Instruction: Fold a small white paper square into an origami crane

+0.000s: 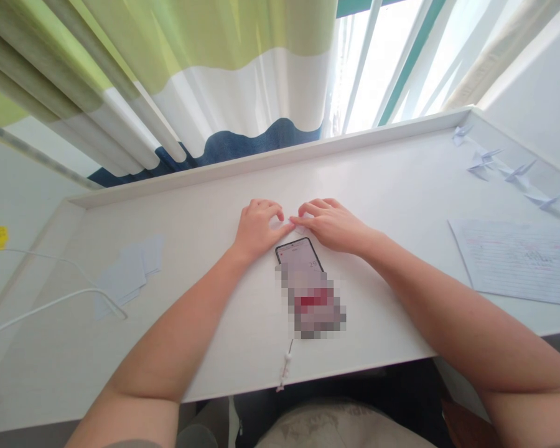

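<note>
- The step in hand looks like folding or creasing a small piece of white paper (300, 230), worked at the fingertips near the middle of the frame, on or just above the white desk (392, 168).
- The left hand (260, 227) and the right hand (330, 223) both appear to grasp that paper lightly by the fingertips, thumbs and forefingers drawn together over it; exactly which fingers pinch and which only press, I cannot tell.
- The next move seems to call for lining up the edges and pressing firmly along the fold, one hand steadying while the other runs the crease.
- The paper looks pale and thin, mostly hidden by the fingers, with only slivers showing; its fold lines and full outline are too small to make out.
- It lies just beyond the top edge of a smartphone (303, 261), whose screen is lit and partly pixelated; a beaded phone strap (286, 366) trails toward the lower centre of the frame.
- In the left of the frame, loose white paper sheets (129, 269) overlap near a white cable (46, 318).
- At upper right, crane-like folded paper figures (518, 173) stand in a row; below them, at the right edge, lies ruled paper (522, 261) with handwriting.
</note>
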A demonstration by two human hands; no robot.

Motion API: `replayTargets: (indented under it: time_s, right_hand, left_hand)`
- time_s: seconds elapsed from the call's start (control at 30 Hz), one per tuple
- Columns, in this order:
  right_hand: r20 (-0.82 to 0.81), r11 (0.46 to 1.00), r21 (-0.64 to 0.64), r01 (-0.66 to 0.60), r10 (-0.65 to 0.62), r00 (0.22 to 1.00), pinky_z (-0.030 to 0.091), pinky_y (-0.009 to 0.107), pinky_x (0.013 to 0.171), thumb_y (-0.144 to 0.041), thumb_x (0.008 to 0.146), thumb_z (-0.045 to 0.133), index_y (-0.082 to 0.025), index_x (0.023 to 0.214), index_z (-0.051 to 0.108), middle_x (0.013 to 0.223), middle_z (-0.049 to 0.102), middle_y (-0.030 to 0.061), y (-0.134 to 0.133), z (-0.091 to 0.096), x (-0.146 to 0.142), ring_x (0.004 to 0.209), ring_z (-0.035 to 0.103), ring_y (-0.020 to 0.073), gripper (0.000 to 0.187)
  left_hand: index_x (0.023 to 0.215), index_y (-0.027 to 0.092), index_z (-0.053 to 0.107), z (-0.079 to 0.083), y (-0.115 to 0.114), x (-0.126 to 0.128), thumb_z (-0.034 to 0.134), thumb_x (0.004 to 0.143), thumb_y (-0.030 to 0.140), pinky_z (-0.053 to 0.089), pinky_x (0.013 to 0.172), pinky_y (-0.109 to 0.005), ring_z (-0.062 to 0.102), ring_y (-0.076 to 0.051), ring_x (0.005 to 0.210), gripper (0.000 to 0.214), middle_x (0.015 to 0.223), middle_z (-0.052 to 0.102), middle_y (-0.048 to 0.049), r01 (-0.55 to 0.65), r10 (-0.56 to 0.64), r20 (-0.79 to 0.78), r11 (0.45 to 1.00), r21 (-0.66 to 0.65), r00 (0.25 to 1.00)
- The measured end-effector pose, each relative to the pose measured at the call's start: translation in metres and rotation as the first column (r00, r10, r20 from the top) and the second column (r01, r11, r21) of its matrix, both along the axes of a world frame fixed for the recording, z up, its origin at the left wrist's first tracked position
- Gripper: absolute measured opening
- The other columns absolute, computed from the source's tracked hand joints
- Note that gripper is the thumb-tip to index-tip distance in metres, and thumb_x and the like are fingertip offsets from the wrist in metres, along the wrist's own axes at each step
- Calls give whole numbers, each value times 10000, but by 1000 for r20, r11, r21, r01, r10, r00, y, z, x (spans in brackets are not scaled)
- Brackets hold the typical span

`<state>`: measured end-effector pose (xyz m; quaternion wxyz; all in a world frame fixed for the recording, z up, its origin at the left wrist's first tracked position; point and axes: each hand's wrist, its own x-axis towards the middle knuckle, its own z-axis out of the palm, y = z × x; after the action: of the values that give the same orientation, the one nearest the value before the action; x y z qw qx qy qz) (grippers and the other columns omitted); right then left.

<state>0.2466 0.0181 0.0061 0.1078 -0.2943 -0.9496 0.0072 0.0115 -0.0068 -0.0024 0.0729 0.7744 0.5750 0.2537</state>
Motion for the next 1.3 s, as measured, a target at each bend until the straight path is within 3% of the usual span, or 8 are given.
replayTargets:
  time_s: [0.13, 0.73, 0.93, 1.1, 1.3]
  right_hand:
    - [12, 999, 30, 12, -12, 1000, 367, 466, 1071, -94, 1035, 433, -281, 1411, 688, 1269, 716, 118, -2, 0, -2, 1187, 587, 311, 491]
    - [35, 998, 37, 57, -59, 998, 310, 510, 1155, -63, 1006, 425, -217, 1435, 675, 1210, 720, 148, -12, 5, -10, 1159, 596, 324, 520]
    - [-136, 988, -141, 61, -81, 987, 469, 469, 998, -137, 1007, 469, -209, 1423, 675, 1226, 729, 156, 2, -4, -3, 1106, 626, 321, 470]
    - [-331, 943, -333, 18, -135, 934, 526, 430, 1021, -216, 978, 624, -231, 1261, 781, 1190, 802, 90, 15, -4, 6, 1122, 704, 282, 323]
    - [-250, 961, -271, 58, -128, 960, 530, 421, 977, -238, 1012, 624, -243, 1072, 861, 1182, 830, 84, 10, 4, 4, 1119, 724, 285, 245]
  left_hand:
    - [796, 248, 706, 1, -1, 1, 806, 900, 495, 455, 1082, -526, 599, -319, 1207, 286, 1214, 792, -52, -1, 1, 16, 1000, -11, 1000]
    - [877, 257, 745, 0, -1, 2, 788, 922, 472, 465, 1054, -486, 658, -288, 1151, 223, 1154, 812, -44, 10, -10, 23, 1000, 19, 1000]
    - [985, 282, 786, 1, -1, 1, 812, 899, 477, 466, 1073, -494, 650, -297, 1169, 214, 1164, 808, -38, 1, -1, 33, 1000, 4, 999]
    - [1082, 318, 846, -2, 0, -1, 792, 928, 448, 472, 1072, -481, 650, -280, 1148, 208, 1176, 793, -40, 47, -47, 8, 999, 12, 999]
    - [1072, 350, 871, -7, 1, -3, 763, 961, 451, 486, 1053, -468, 644, -267, 1128, 185, 1189, 779, -44, 83, -81, -34, 996, 41, 996]
